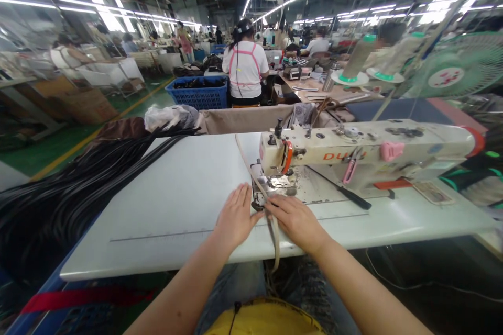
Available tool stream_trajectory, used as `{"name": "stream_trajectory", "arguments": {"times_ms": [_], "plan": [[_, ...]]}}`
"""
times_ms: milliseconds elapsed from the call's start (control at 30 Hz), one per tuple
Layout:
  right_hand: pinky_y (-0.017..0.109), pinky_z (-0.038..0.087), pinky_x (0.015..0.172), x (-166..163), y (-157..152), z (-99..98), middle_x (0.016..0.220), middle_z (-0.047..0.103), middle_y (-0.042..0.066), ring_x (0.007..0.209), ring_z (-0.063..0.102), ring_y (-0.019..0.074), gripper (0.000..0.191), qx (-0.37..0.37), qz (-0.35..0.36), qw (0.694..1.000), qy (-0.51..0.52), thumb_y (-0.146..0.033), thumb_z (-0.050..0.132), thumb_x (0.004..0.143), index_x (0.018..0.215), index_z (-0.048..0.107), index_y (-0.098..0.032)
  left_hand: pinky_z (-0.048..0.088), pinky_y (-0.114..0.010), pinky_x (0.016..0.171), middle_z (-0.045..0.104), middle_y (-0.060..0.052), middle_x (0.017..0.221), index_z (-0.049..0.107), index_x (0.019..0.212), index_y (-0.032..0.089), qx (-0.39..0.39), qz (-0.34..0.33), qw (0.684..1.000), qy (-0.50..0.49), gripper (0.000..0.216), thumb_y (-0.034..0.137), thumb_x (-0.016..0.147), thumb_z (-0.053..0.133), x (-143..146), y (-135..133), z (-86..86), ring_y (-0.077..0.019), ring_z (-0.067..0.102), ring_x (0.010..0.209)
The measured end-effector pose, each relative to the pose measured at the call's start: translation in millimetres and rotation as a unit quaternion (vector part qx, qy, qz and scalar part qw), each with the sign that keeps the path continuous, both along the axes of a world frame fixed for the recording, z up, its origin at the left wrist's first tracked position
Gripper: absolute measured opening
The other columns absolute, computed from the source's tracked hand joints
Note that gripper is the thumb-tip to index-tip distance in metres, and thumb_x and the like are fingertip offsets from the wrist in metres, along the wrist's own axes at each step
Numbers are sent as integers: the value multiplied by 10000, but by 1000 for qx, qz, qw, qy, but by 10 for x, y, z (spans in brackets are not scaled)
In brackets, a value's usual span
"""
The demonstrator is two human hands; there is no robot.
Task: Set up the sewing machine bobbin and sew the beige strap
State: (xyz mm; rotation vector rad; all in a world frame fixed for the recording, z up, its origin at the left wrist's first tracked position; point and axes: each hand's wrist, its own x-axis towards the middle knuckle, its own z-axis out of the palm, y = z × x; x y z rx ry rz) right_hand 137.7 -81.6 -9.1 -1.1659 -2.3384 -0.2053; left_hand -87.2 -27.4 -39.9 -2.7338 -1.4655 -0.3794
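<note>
A narrow beige strap (276,243) runs across the white table of a sewing machine (338,146). Its far end lies beyond the needle area, and its near end hangs over the front edge. My right hand (294,217) is closed on the strap just in front of the presser foot, fingertips pressed down on it. My left hand (236,214) lies flat on the table left of the needle plate, fingers stretched out and thumb pointing at the strap. Whether that thumb touches the strap, I cannot tell.
Many long black straps (78,183) drape over the table's left side. A screwdriver-like tool (341,188) lies by the machine, and pink-handled snips (351,166) hang on its arm. Thread cones (357,60) and a green fan (451,76) stand behind. A person (245,65) sits ahead beside a blue crate (198,95).
</note>
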Motion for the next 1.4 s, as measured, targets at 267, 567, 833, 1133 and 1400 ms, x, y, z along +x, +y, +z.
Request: {"name": "stream_trajectory", "arguments": {"times_ms": [267,567,833,1133,1400], "plan": [[464,549,1051,38,166,-137,1313,732,126,1248,658,272,285,8,-35,999,-19,-249,608,1039,1286,725,-170,321,-517,1295,359,-197,1678,370,1586,42,20,30,999,29,777,567,1028,494,-195,-115,-5,-321,366,1557],[452,532,1074,36,160,-178,1355,711,114,1259,652,267,297,-14,-62,998,3,-247,588,1042,1308,705,-184,335,-554,1279,356,-289,1650,405,1543,-28,40,73,996,4,838,582,991,564,88,219,146,-403,313,1568],[456,529,1064,34,156,-166,1328,728,99,1280,640,282,292,-13,-97,995,8,-204,556,1044,1290,709,-172,382,-481,1275,381,-201,1664,396,1568,28,13,-92,996,1,759,553,1032,509,197,172,37,-307,366,1558],[473,538,1075,6,167,-164,1359,708,129,1298,630,290,345,-8,-107,994,4,-199,561,1033,1351,689,-163,180,-717,1288,417,-22,1666,415,1587,260,-27,-70,997,-15,513,374,1096,324,248,169,130,-283,329,1575],[481,547,1061,21,110,-150,1331,717,137,1265,639,299,322,-8,-76,997,1,-166,565,1015,1307,698,-145,209,-768,1250,455,-30,1646,446,1561,300,-52,-56,997,-14,498,307,1072,355,285,221,198,-274,353,1563]]}}
